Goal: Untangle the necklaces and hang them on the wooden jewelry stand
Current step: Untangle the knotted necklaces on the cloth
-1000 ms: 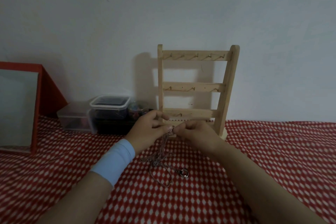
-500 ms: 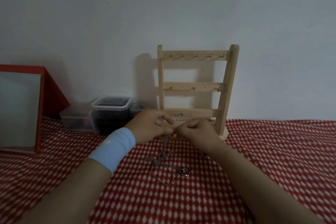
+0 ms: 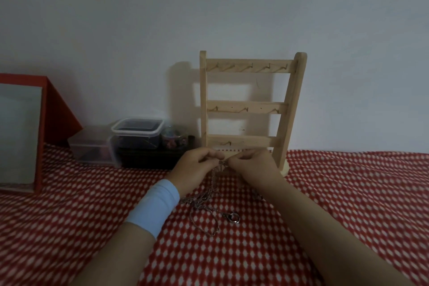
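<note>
Both forearms converge; left hand [image 3: 196, 168] and right hand [image 3: 254, 166] meet before wooden stand [image 3: 247, 108]; each grip pinches tangled necklaces [image 3: 204, 199].

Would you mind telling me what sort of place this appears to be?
Likely a home dressing corner: a red patterned cloth covers the surface by a plain wall, with what looks like a red-framed mirror, plastic storage boxes and a wooden jewelry stand.

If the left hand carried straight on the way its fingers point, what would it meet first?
Most likely the right hand, pinching the same necklace chain right beside the left hand; the wooden stand sits just behind, though depth is unclear.
</note>
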Demonstrator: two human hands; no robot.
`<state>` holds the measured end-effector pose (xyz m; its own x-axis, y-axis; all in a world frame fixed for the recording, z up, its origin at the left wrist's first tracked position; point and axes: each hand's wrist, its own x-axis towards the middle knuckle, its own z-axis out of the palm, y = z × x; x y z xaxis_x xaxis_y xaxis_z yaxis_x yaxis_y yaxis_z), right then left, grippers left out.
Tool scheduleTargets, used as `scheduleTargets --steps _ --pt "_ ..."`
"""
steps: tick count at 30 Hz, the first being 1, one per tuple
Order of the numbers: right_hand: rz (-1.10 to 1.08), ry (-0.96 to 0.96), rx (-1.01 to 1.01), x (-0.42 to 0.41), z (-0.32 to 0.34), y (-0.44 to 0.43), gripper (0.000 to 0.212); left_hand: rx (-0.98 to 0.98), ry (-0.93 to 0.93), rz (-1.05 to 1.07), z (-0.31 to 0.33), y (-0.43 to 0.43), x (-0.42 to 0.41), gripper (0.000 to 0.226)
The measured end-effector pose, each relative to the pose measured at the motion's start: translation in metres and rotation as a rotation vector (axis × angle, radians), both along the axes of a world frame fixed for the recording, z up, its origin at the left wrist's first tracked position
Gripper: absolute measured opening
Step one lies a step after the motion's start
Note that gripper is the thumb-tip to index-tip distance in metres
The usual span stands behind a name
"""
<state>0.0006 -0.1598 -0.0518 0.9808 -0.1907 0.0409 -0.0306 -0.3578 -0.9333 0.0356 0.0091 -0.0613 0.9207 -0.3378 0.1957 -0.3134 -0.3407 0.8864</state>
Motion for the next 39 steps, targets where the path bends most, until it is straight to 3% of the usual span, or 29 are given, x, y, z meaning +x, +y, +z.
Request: scheduleTargets --steps 5,11,17,19,25,29,33,39 --pt "0.205 0.094 -0.051 -0.004 0.0 0.001 0.014 0.131 -0.024 -0.102 0.005 0.004 0.0 0.021" --pt "0.332 0.131 0.212 -0.008 0.005 -0.002 0.025 0.107 -0.057 -0.082 0.007 0.012 0.003 0.019" --pt "0.307 0.152 0.243 -0.004 0.002 -0.003 0.025 0.039 -0.16 -0.037 0.005 0.01 -0.003 0.008" --pt "0.282 0.144 0.242 -0.004 0.003 -0.004 0.024 0.04 -0.164 -0.027 0.005 0.01 -0.004 0.018" --pt "0.265 0.143 0.213 -0.007 0.006 -0.002 0.022 0.26 -0.361 0.016 0.014 0.014 -0.002 0.002" --pt "0.219 0.147 0.092 -0.003 0.008 -0.006 0.023 0.236 -0.303 0.05 0.015 0.012 0.0 0.006" --pt "0.181 0.182 -0.009 0.0 0.006 -0.011 0.024 -0.056 -0.115 0.077 0.016 0.013 0.0 0.014" --pt "0.157 0.205 0.174 0.008 0.001 -0.015 0.029 -0.9 0.399 -0.076 0.026 0.022 0.0 0.031"
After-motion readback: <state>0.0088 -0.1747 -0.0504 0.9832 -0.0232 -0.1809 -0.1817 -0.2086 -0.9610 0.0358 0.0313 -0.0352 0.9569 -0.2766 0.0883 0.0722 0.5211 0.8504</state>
